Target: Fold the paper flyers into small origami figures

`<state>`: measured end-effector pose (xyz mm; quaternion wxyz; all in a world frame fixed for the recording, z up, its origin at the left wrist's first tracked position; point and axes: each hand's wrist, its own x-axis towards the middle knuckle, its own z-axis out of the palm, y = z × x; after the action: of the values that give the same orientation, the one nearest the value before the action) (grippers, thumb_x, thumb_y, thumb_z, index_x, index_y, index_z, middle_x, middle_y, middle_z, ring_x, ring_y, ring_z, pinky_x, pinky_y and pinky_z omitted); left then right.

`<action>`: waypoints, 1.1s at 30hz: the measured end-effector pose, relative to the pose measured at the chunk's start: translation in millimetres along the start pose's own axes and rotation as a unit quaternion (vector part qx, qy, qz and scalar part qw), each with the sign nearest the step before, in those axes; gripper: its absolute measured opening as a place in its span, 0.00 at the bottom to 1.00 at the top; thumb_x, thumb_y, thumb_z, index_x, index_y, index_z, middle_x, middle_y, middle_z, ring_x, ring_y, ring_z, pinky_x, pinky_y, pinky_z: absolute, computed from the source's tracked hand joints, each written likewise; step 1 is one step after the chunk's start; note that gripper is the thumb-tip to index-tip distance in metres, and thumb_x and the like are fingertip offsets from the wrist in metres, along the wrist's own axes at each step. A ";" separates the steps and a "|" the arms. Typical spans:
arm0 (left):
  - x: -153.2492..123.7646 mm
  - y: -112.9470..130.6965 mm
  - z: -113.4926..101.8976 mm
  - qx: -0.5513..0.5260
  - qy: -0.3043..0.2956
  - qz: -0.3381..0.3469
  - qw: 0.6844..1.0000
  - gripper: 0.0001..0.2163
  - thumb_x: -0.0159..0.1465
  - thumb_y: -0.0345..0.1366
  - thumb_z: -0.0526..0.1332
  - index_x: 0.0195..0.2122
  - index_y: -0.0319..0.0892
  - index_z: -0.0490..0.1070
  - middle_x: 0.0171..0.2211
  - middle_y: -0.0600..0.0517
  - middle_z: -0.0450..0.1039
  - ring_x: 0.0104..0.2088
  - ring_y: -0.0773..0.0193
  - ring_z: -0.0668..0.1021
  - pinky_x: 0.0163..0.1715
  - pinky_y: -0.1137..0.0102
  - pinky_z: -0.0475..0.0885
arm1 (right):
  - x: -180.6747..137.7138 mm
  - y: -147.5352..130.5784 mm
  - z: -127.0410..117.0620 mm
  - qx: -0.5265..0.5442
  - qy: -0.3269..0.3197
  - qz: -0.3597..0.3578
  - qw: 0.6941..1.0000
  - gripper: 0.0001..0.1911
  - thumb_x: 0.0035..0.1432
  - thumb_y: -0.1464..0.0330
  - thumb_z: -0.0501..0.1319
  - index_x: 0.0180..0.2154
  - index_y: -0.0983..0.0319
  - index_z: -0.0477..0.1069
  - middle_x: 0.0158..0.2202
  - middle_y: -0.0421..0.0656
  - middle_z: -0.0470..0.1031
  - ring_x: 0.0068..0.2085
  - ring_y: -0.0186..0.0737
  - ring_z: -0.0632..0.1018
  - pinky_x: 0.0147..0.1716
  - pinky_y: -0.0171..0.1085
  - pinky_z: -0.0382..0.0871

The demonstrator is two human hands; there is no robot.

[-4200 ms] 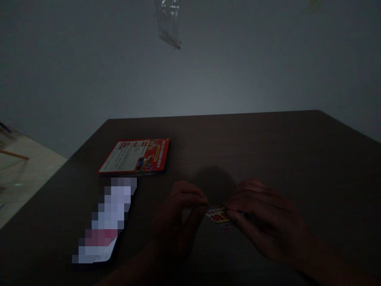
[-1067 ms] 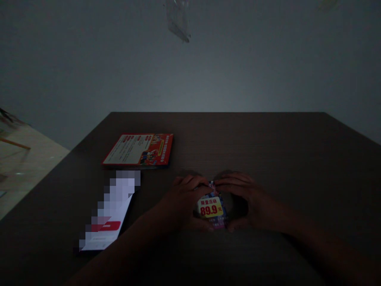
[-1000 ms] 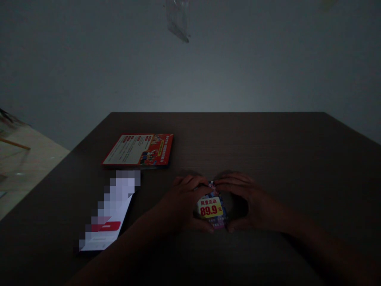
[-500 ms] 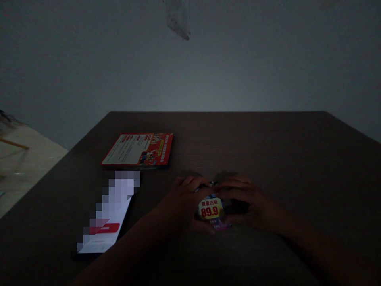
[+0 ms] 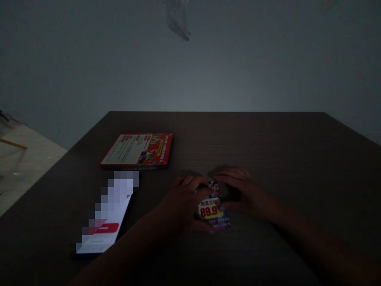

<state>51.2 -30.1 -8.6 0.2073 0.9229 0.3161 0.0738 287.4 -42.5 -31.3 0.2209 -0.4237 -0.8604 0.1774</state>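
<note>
A small printed card (image 5: 222,221) bears a yellow and white label with red "89.9" lettering, and its lower part is purple. My left hand (image 5: 186,204) curls around the card's left side, fingers at the top edge and thumb at the bottom, hiding that side. On the other side my right hand (image 5: 248,194) arches with fingers and thumb apart, the thumb close to the card's right edge. Whether that thumb touches the card I cannot tell in the dim light.
Left of my hands lies a lit phone (image 5: 110,214), its screen partly blurred out. Beyond the phone is a flat red and white printed box or booklet (image 5: 131,149). The dark wooden table (image 5: 253,139) meets a grey wall (image 5: 253,59), where a clear plastic piece (image 5: 177,20) hangs.
My right hand has shifted up and away from the card, uncovering a printed figure and the lower right corner. The left hand stays around the card.
</note>
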 end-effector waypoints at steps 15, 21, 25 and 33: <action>-3.0 -1.6 3.6 0.001 0.007 0.003 1.000 0.36 0.46 0.57 0.67 0.55 0.50 0.63 0.55 0.47 0.63 0.53 0.48 0.65 0.51 0.55 0.57 | 26.9 16.1 10.9 -0.028 0.083 0.034 0.996 0.12 0.55 0.65 0.63 0.43 0.59 0.72 0.44 0.45 0.75 0.45 0.45 0.73 0.45 0.46 0.64; -3.5 -2.3 4.8 0.006 0.002 0.001 1.000 0.37 0.46 0.56 0.67 0.56 0.50 0.62 0.55 0.47 0.62 0.53 0.48 0.65 0.51 0.54 0.57 | 28.2 15.4 13.6 -0.039 0.093 0.039 0.994 0.10 0.56 0.65 0.62 0.42 0.58 0.72 0.42 0.44 0.75 0.44 0.45 0.73 0.44 0.46 0.64; -3.2 -1.6 4.1 0.003 0.002 -0.002 1.000 0.37 0.46 0.57 0.66 0.56 0.50 0.62 0.55 0.47 0.63 0.53 0.48 0.66 0.51 0.54 0.58 | 21.5 15.8 11.3 -0.048 0.079 0.024 0.995 0.13 0.57 0.66 0.62 0.45 0.58 0.72 0.45 0.46 0.73 0.47 0.46 0.71 0.46 0.47 0.63; -2.3 -2.7 5.0 -0.004 0.013 -0.002 1.000 0.38 0.45 0.59 0.65 0.56 0.50 0.62 0.54 0.48 0.64 0.53 0.48 0.66 0.50 0.55 0.58 | 4.9 7.5 3.3 -0.045 0.044 0.010 0.998 0.17 0.56 0.62 0.62 0.48 0.57 0.70 0.49 0.45 0.71 0.51 0.47 0.69 0.49 0.48 0.62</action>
<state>49.2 -31.2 -14.4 0.2069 0.9205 0.3199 0.0862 287.9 -34.5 -36.7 0.2378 -0.4495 -0.8524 0.1220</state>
